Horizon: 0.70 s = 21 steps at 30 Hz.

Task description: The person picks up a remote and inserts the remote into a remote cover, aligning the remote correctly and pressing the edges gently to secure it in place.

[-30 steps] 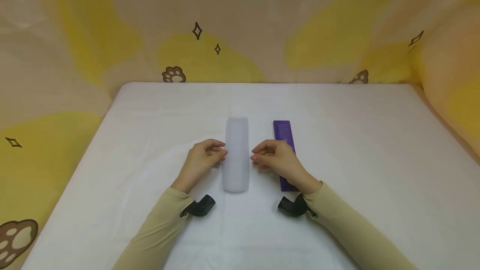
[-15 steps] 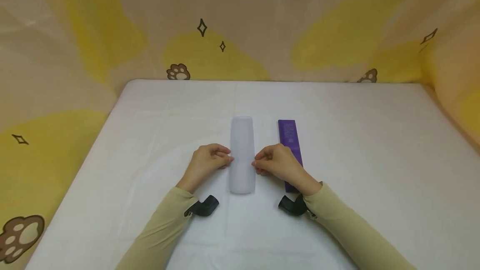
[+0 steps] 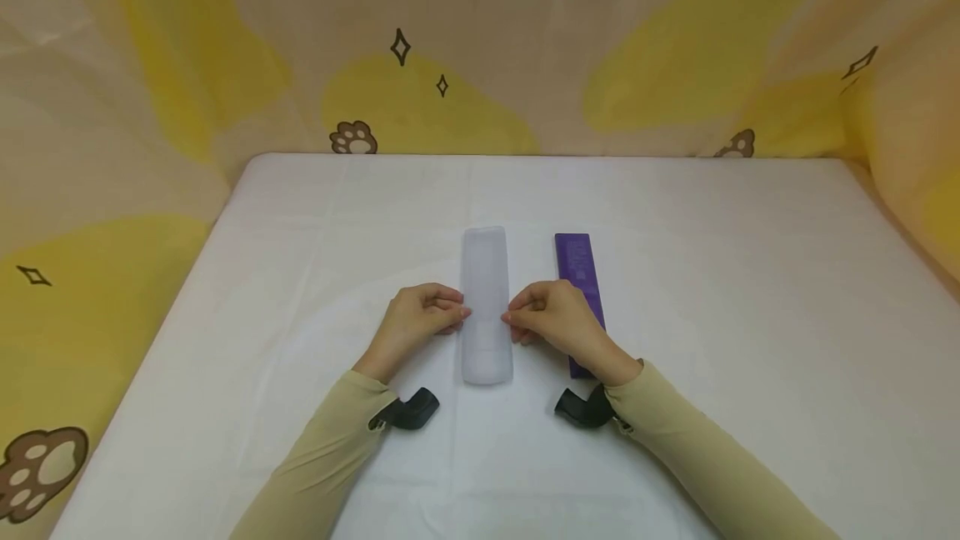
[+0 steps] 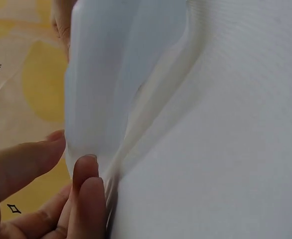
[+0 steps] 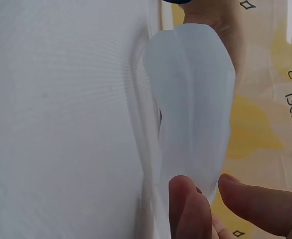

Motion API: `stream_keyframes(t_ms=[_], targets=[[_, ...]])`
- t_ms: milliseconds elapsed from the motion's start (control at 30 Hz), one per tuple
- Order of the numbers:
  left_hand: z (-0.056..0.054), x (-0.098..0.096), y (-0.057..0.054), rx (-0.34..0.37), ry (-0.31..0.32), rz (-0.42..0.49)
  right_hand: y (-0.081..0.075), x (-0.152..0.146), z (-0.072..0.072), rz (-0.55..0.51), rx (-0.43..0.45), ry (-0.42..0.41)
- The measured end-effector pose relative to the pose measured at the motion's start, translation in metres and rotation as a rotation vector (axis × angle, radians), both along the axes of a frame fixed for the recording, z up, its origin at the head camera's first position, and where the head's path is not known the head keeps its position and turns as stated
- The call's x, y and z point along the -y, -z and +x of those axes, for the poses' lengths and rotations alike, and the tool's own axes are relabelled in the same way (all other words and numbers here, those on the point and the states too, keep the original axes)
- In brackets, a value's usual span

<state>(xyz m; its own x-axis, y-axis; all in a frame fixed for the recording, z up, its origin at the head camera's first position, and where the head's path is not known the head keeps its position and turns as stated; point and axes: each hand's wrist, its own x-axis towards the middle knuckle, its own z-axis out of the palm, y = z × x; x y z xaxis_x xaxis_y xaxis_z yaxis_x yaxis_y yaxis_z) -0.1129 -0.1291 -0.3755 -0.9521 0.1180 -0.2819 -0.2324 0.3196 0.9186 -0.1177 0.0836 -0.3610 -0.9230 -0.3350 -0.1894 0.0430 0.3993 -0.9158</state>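
Note:
A long, translucent white case with rounded ends lies lengthwise between my hands in the head view. My left hand pinches its left long edge, thumb over the top. On the opposite edge, my right hand pinches in the same way, and its forearm side overlaps a flat purple box. The left wrist view shows the case standing a little above the white cloth along its lower edge. From the right wrist, the case runs away from the fingertips, with thumb and fingers on either side.
A white cloth covers the tabletop. Behind and to the left hangs a yellow-patterned curtain with paw prints. Black camera mounts stick out from both wrists, near the cloth.
My right fingers have closed the small gap to the case and now grip its edge. The left fingers have come further over their edge. The purple box stays beside the right hand.

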Motion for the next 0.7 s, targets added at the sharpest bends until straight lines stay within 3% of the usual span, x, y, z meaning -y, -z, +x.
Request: stream_keyframes(t_ms=[700], targets=[[0.0015, -0.0074, 0.0009, -0.003, -0.028, 0.131, 0.0024, -0.0048, -0.0007, -0.143, 0.044, 0.038]])
